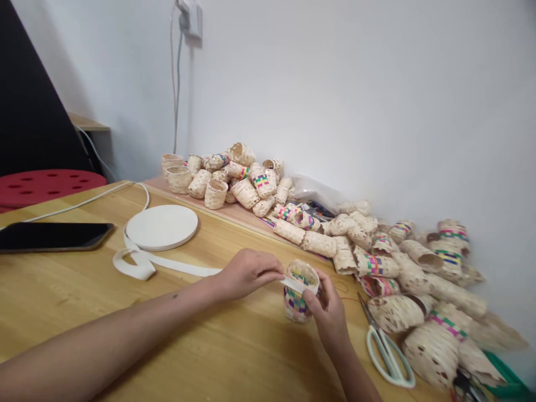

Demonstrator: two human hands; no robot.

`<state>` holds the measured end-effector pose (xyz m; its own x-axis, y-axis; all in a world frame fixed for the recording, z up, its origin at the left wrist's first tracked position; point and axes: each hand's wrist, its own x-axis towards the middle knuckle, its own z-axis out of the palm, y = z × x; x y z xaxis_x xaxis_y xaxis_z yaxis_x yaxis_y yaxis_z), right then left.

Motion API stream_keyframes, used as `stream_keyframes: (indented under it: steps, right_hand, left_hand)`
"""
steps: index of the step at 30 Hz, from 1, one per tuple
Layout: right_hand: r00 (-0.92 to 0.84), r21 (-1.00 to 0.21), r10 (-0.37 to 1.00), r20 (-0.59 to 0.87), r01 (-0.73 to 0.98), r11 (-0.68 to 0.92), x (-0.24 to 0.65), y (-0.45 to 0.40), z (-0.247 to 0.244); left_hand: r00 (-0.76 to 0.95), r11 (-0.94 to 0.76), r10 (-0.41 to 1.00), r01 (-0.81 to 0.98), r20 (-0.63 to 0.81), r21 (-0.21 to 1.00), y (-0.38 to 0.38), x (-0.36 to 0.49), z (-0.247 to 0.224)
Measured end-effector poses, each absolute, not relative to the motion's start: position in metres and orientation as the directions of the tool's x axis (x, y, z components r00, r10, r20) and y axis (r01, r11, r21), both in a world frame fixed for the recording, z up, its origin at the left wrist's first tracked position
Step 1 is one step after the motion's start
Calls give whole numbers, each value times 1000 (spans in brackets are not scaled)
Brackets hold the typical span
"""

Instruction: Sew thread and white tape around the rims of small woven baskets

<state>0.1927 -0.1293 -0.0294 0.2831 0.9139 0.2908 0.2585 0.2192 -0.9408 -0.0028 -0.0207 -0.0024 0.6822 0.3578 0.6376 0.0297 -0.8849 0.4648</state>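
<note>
Near the middle of the table, a small woven basket (296, 304) with coloured squares stands upright, its rim partly covered by a white strip (184, 267). My left hand (247, 273) is closed on the strip just left of the basket. The fingers of my right hand (329, 310) wrap the basket's right side, the thumb pressing the strip against the rim. From my left hand the strip runs left across the table, loops loosely, and reaches a flat white roll (161, 226).
Scissors (387, 349) with pale handles lie right of my right hand. Many woven baskets (318, 243) are heaped along the wall. A black phone (54, 237) and a white cable (84, 202) are at the left, beyond them a red stool (50, 187).
</note>
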Motion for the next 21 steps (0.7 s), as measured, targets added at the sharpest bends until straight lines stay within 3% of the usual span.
stream_keyframes:
  steps: [9,16,21]
  right_hand:
    - [145,-944,943,301,182,274,196,-133,-27]
    - [105,-966,961,255,66,249,201,-136,-32]
    - [76,-984,982,176,23,174,194,-142,-24]
  left_hand:
    - [698,-885,323,-17,639,465,-14,-5,0]
    - [722,-821,373,-35,582,570,-12,-7,6]
    - [764,-716,360,-142,535,683,-15,-7,7]
